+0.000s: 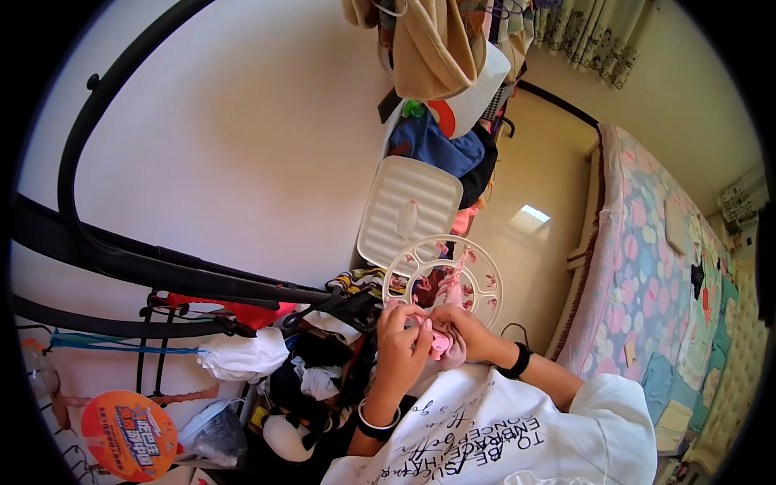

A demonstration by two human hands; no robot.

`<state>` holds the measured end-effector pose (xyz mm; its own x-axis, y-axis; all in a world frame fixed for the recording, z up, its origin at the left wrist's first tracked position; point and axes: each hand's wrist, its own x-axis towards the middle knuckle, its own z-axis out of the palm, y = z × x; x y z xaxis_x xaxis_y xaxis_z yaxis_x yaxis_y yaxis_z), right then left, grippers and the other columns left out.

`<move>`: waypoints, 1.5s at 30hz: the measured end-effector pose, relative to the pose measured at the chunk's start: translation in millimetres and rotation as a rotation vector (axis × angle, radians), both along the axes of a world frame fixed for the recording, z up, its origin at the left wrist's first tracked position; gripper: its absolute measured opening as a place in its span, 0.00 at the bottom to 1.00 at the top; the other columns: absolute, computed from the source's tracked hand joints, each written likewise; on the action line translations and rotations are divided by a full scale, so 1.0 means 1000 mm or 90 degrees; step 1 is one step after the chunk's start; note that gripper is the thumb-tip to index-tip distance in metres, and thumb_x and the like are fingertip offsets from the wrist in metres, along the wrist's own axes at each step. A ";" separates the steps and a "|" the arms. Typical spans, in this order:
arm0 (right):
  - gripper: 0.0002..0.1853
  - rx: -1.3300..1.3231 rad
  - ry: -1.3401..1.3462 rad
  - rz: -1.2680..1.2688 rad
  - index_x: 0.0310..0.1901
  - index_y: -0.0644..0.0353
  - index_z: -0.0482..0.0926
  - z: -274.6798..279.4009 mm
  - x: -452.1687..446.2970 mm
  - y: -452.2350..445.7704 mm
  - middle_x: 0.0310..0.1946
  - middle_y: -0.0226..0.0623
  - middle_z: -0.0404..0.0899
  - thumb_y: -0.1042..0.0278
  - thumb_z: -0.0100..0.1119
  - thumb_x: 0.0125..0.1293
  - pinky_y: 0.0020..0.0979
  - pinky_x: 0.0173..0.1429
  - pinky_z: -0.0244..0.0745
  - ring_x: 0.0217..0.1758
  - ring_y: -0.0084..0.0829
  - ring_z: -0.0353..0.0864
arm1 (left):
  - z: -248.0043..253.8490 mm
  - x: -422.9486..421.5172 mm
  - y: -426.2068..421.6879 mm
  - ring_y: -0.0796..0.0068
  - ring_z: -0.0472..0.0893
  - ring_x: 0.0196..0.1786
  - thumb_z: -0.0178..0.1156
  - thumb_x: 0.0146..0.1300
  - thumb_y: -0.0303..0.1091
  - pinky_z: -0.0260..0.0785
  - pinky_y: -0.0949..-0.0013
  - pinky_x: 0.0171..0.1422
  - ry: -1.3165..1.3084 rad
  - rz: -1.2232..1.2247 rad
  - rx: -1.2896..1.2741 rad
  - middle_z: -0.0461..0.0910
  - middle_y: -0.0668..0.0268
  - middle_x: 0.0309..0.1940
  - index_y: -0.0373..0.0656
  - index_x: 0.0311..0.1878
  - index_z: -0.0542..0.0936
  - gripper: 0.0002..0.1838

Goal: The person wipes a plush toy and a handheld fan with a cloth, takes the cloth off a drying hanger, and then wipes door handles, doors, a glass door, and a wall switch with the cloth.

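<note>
A round white sock-drying hanger with several pink clips hangs tilted just beyond my hands. My left hand, with a light bracelet at the wrist, is closed around a pink clip. Pressed close beside it, my right hand is closed on a small greyish-pink cloth, which looks like a sock. A black band circles my right wrist. My fingers partly hide both the clip and the cloth.
A translucent storage-box lid lies past the hanger, near folded blue clothing. Black curved tubes cross the left. Clothes are piled below them, beside an orange round fan. A bed stands at right.
</note>
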<state>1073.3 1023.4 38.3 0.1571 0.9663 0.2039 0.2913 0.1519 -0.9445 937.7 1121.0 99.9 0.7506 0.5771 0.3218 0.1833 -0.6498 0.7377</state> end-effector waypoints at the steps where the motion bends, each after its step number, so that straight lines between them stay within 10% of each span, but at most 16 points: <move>1: 0.29 -0.011 0.046 0.008 0.45 0.59 0.66 0.001 0.000 -0.001 0.38 0.40 0.73 0.68 0.70 0.39 0.33 0.44 0.70 0.40 0.38 0.75 | 0.000 0.001 -0.001 0.63 0.71 0.40 0.54 0.55 0.27 0.62 0.64 0.50 -0.010 0.032 0.004 0.74 0.62 0.34 0.37 0.17 0.76 0.12; 11: 0.24 0.021 -0.124 0.073 0.45 0.60 0.69 -0.031 0.011 -0.004 0.40 0.42 0.75 0.69 0.66 0.44 0.33 0.49 0.69 0.43 0.41 0.76 | -0.006 -0.005 -0.008 0.67 0.71 0.29 0.52 0.58 0.26 0.63 0.68 0.36 0.013 -0.095 -0.184 0.72 0.65 0.19 0.37 0.16 0.75 0.15; 18: 0.13 -0.089 0.211 -0.102 0.45 0.60 0.73 -0.095 0.064 -0.031 0.41 0.35 0.77 0.66 0.55 0.60 0.29 0.47 0.72 0.41 0.29 0.77 | 0.001 -0.008 -0.006 0.67 0.72 0.30 0.54 0.57 0.26 0.63 0.67 0.37 0.004 -0.131 -0.138 0.71 0.65 0.17 0.40 0.12 0.73 0.17; 21: 0.14 -0.136 0.504 -0.348 0.45 0.61 0.73 -0.057 0.080 -0.019 0.40 0.36 0.78 0.61 0.53 0.62 0.27 0.47 0.72 0.39 0.29 0.78 | -0.001 -0.007 -0.007 0.67 0.72 0.30 0.55 0.56 0.26 0.63 0.67 0.40 0.004 -0.136 -0.113 0.70 0.65 0.17 0.40 0.12 0.72 0.16; 24: 0.16 -0.184 0.759 -0.222 0.46 0.61 0.72 0.001 0.069 -0.005 0.38 0.35 0.77 0.57 0.53 0.63 0.27 0.45 0.73 0.38 0.28 0.77 | -0.002 -0.004 -0.011 0.67 0.71 0.31 0.54 0.57 0.26 0.62 0.66 0.41 0.002 -0.169 -0.121 0.70 0.66 0.17 0.39 0.13 0.73 0.15; 45: 0.13 -0.241 0.915 -0.202 0.42 0.58 0.69 -0.081 0.076 0.068 0.41 0.32 0.74 0.76 0.59 0.57 0.30 0.51 0.72 0.45 0.29 0.76 | 0.017 -0.009 -0.026 0.66 0.66 0.28 0.56 0.56 0.27 0.60 0.66 0.39 -0.034 -0.410 -0.171 0.65 0.64 0.17 0.36 0.16 0.69 0.14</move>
